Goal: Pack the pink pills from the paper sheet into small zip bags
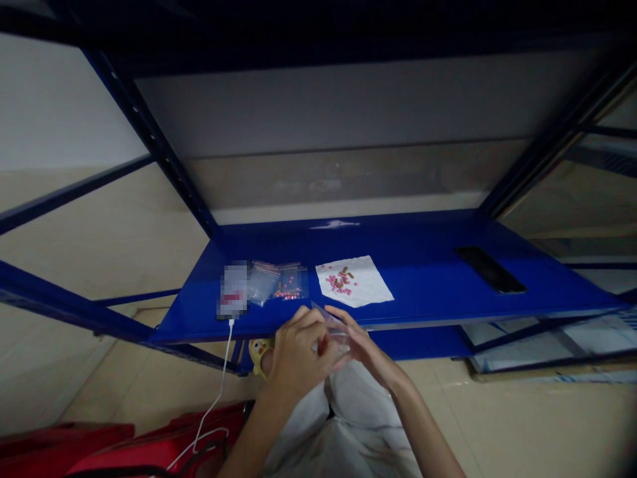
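Observation:
My left hand (298,352) and my right hand (361,342) meet just in front of the blue shelf's front edge (423,317). Both pinch a small clear plastic bag (332,323) between their fingers. On the shelf behind them lies a white paper sheet (368,285) with a little heap of pink and brown pills (340,279). To its left lie several small clear zip bags (276,282), one with pink pills inside.
A dark phone (490,269) lies on the shelf at the right. A blurred-out device (232,290) at the shelf's left has a white cable (219,392) hanging down. A yellow duck figure (259,350) sits below the shelf edge. Red bags (149,451) lie on the floor at lower left.

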Action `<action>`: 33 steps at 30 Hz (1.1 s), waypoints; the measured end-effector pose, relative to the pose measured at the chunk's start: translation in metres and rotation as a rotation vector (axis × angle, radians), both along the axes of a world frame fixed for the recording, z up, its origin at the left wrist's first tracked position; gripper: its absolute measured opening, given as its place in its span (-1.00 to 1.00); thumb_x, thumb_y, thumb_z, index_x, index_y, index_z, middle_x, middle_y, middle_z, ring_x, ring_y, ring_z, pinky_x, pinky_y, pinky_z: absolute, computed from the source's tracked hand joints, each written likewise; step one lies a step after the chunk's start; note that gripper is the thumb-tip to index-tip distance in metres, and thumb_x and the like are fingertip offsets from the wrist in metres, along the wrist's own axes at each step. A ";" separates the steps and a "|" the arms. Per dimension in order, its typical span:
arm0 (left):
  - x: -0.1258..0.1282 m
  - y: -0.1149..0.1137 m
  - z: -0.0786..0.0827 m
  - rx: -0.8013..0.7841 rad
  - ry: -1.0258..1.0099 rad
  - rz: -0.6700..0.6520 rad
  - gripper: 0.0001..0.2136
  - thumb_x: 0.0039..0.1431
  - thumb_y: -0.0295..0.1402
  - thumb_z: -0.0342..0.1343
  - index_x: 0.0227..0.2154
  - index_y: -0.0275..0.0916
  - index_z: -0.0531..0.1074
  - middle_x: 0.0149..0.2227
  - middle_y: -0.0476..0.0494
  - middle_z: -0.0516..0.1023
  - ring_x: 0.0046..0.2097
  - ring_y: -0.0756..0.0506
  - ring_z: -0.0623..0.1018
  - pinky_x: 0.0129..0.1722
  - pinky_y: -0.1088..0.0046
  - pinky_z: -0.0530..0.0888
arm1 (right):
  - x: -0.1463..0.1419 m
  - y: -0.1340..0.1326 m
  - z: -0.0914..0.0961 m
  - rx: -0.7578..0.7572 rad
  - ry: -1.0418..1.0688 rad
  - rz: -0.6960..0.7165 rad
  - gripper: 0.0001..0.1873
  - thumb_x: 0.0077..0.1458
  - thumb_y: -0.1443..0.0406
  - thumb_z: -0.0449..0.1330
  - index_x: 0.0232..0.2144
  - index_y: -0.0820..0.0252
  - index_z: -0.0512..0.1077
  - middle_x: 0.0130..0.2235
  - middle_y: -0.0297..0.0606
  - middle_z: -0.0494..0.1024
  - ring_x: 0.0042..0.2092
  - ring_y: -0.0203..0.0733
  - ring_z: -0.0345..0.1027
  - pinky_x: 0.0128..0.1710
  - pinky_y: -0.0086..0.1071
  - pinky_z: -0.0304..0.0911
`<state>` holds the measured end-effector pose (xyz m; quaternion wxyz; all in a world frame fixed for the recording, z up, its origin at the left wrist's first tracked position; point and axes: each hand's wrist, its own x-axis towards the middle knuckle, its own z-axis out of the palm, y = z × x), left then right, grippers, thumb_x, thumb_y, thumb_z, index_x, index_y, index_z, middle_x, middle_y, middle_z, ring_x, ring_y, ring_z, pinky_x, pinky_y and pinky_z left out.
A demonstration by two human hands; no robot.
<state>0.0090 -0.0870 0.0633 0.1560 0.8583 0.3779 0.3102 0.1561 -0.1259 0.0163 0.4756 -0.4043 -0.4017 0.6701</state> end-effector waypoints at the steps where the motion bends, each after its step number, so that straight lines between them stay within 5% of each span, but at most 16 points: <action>1: 0.003 0.006 0.002 -0.010 -0.022 -0.030 -0.80 -0.11 -0.56 -0.03 -0.73 -0.22 0.21 -0.60 -0.01 0.34 -0.43 -0.01 0.32 -0.44 0.48 0.25 | 0.001 0.002 -0.002 -0.025 0.082 -0.014 -0.45 0.08 -0.03 -0.06 0.09 -0.04 0.13 0.09 -0.16 0.27 -0.05 -0.04 0.32 -0.40 -0.26 0.40; 5: 0.013 0.033 0.000 -0.054 -0.123 -0.150 -0.78 0.01 -0.55 -0.09 -0.69 -0.23 0.27 -0.55 -0.02 0.40 -0.38 -0.01 0.36 -0.36 0.49 0.30 | 0.012 0.015 -0.013 -0.087 0.107 -0.214 -0.48 0.05 0.03 0.05 0.05 0.01 0.23 0.03 -0.16 0.35 -0.18 -0.12 0.42 -0.47 -0.39 0.39; 9: 0.016 0.049 -0.013 -0.023 -0.083 -0.050 -0.74 0.12 -0.47 -0.11 -0.66 -0.24 0.29 -0.55 -0.04 0.40 -0.37 -0.02 0.38 -0.33 0.46 0.30 | 0.037 0.036 -0.024 -0.093 0.008 -0.453 -0.51 -0.10 0.18 0.26 -0.06 0.09 0.36 -0.16 -0.22 0.50 -0.33 -0.25 0.45 -0.55 -0.54 0.34; 13: 0.019 0.051 -0.033 -0.068 -0.146 0.047 -0.73 0.16 -0.44 -0.15 -0.60 -0.24 0.33 -0.45 -0.05 0.47 -0.29 -0.04 0.43 -0.26 0.44 0.34 | 0.063 0.062 -0.034 -0.001 -0.107 -0.634 -0.50 -0.18 0.15 0.29 -0.14 0.20 0.43 -0.31 -0.21 0.56 -0.35 -0.18 0.46 -0.53 -0.45 0.37; 18: 0.043 0.056 -0.063 -0.124 -0.216 0.108 -0.73 0.19 -0.37 -0.14 -0.06 -0.21 0.28 -0.06 -0.16 0.43 0.00 -0.09 0.39 -0.03 0.33 0.32 | 0.079 0.086 -0.048 0.151 -0.285 -0.868 -0.39 -0.18 0.08 0.25 -0.07 0.27 0.39 -0.32 -0.16 0.56 -0.42 -0.15 0.44 -0.58 -0.41 0.35; 24: 0.077 0.080 -0.081 -0.089 -0.036 0.020 -0.56 0.21 -0.29 -0.16 0.16 -0.14 0.04 0.24 -0.21 0.01 0.25 -0.16 0.03 0.14 0.18 0.14 | 0.082 0.087 -0.054 0.166 -0.410 -0.882 -0.37 -0.10 0.05 0.19 -0.05 0.38 0.37 -0.41 -0.15 0.57 -0.60 -0.28 0.32 -0.67 -0.43 0.28; 28: 0.086 0.089 -0.093 -0.090 0.058 -0.042 -0.56 0.23 -0.28 -0.20 0.17 -0.16 0.02 0.23 -0.22 0.05 0.24 -0.15 0.06 0.15 0.17 0.13 | 0.083 0.084 -0.052 0.154 -0.413 -0.883 -0.38 -0.06 0.04 0.15 -0.05 0.38 0.38 -0.41 -0.15 0.57 -0.61 -0.28 0.33 -0.66 -0.41 0.30; 33: 0.084 0.089 -0.102 -0.060 0.088 -0.078 -0.58 0.25 -0.30 -0.25 0.17 -0.20 0.02 0.23 -0.22 0.06 0.25 -0.11 0.03 0.18 0.17 0.09 | 0.083 0.086 -0.054 0.167 -0.304 -0.909 -0.43 -0.11 0.08 0.21 -0.09 0.33 0.41 -0.27 -0.09 0.57 -0.32 -0.08 0.46 -0.56 -0.36 0.41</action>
